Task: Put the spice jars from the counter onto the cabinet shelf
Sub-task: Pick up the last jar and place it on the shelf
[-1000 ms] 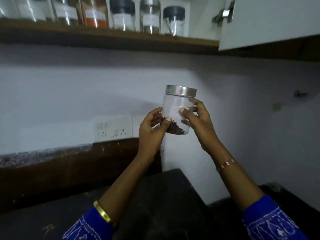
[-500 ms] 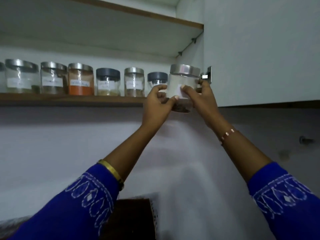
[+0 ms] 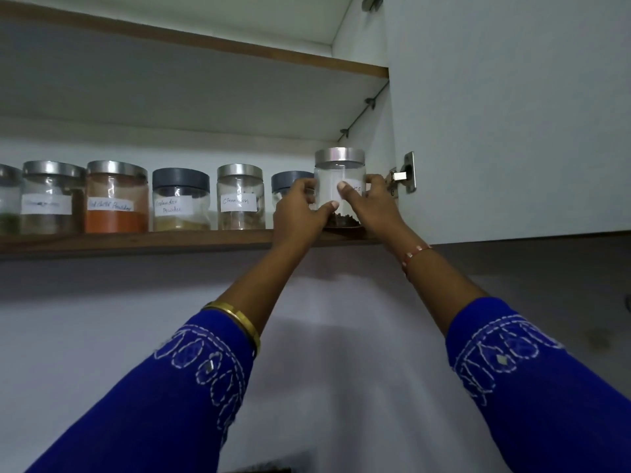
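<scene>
Jar in hand: a clear spice jar with a silver lid and dark bits at its bottom is standing upright at the right end of the cabinet shelf, close to its front edge; its base is looking level with the board, though actual contact is hard to tell.
Left hand: the left hand is gripping the jar's left side, thumb lying across the front and fingers curling round behind.
Right hand: the right hand is gripping the jar's right side, thumb pressing on the white label.
Row on the shelf: a black-lidded jar is standing just left of the held one, partly hidden by the left hand; then come a cinnamon jar, a coriander powder jar, a red chilli powder jar and further jars running to the left end.
Cabinet door: the open door is hanging just right of the jar, its hinge sitting beside the right hand.
Sleeves: both arms are wearing blue embroidered sleeves, with a gold bangle on the left wrist.
</scene>
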